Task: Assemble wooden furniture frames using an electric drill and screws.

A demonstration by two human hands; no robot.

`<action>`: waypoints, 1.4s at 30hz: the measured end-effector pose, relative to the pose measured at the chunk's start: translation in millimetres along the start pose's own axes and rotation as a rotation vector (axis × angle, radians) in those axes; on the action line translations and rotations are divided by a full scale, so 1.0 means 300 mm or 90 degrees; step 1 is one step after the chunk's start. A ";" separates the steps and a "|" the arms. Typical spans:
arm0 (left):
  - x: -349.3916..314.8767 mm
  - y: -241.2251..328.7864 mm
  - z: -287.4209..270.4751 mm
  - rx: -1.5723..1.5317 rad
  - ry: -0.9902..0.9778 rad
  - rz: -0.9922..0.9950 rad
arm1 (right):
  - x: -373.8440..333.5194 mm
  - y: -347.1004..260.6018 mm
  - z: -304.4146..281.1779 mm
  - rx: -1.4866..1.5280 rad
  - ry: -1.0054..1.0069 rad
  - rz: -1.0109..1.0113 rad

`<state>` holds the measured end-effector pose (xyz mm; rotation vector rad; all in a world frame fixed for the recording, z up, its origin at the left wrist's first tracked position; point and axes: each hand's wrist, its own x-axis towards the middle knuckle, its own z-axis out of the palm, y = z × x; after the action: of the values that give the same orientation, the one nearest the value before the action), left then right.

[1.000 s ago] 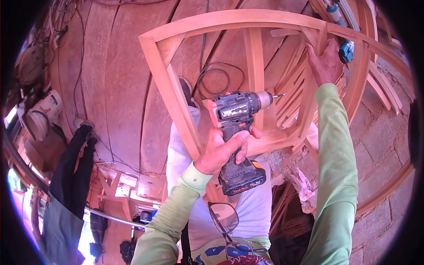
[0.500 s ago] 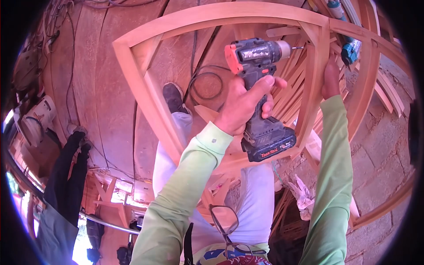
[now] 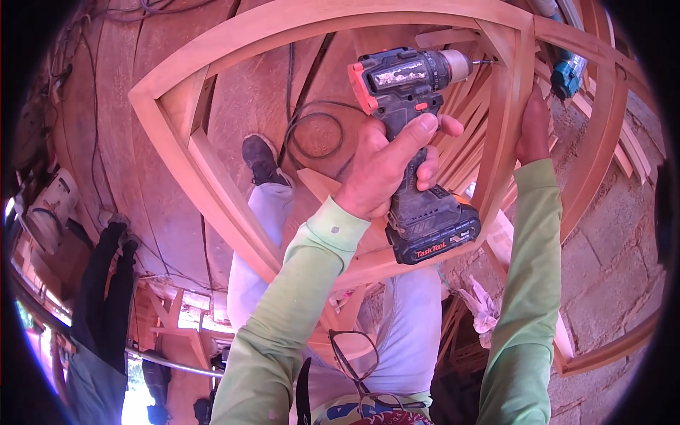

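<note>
My left hand (image 3: 386, 166) is wrapped around the handle of a black and red cordless drill (image 3: 414, 78). The drill points right, and its thin bit meets the inner side of the wooden frame (image 3: 205, 191) near a corner brace (image 3: 496, 42). This frame is pale wood with a curved far rail and rests above my legs. My right hand (image 3: 535, 131) grips the frame's right-hand bar from its outer side, with the fingertips partly hidden behind the wood.
A teal power tool (image 3: 567, 76) lies beyond my right hand, by another curved wooden piece (image 3: 591, 149). Wooden strips (image 3: 457, 134) are piled beneath the frame. A black cable (image 3: 315, 134) coils on the floor. Another person's dark-trousered legs (image 3: 106, 283) are at left. Eyeglasses (image 3: 354, 354) hang at my chest.
The drill bit has come up against the frame's inner side near the corner; before, a gap showed. The frame's left part appears farther left and larger. Both hands keep their holds.
</note>
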<state>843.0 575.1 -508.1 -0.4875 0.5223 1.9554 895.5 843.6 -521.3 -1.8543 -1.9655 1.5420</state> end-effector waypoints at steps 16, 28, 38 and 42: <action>0.028 0.007 -0.009 0.019 0.002 0.004 | -0.001 0.007 -0.001 0.043 -0.011 0.000; 0.027 0.009 -0.008 0.025 -0.020 -0.025 | -0.005 -0.007 0.001 0.042 0.021 0.029; 0.019 0.021 -0.025 0.017 -0.023 -0.027 | -0.016 0.001 0.014 0.054 0.012 0.023; 0.031 0.022 -0.015 0.056 -0.013 -0.029 | -0.020 0.004 0.004 0.048 0.020 0.013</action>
<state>833.6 576.7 -516.0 -0.4204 0.5761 1.8839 897.5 838.1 -519.2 -1.8627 -1.8537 1.5588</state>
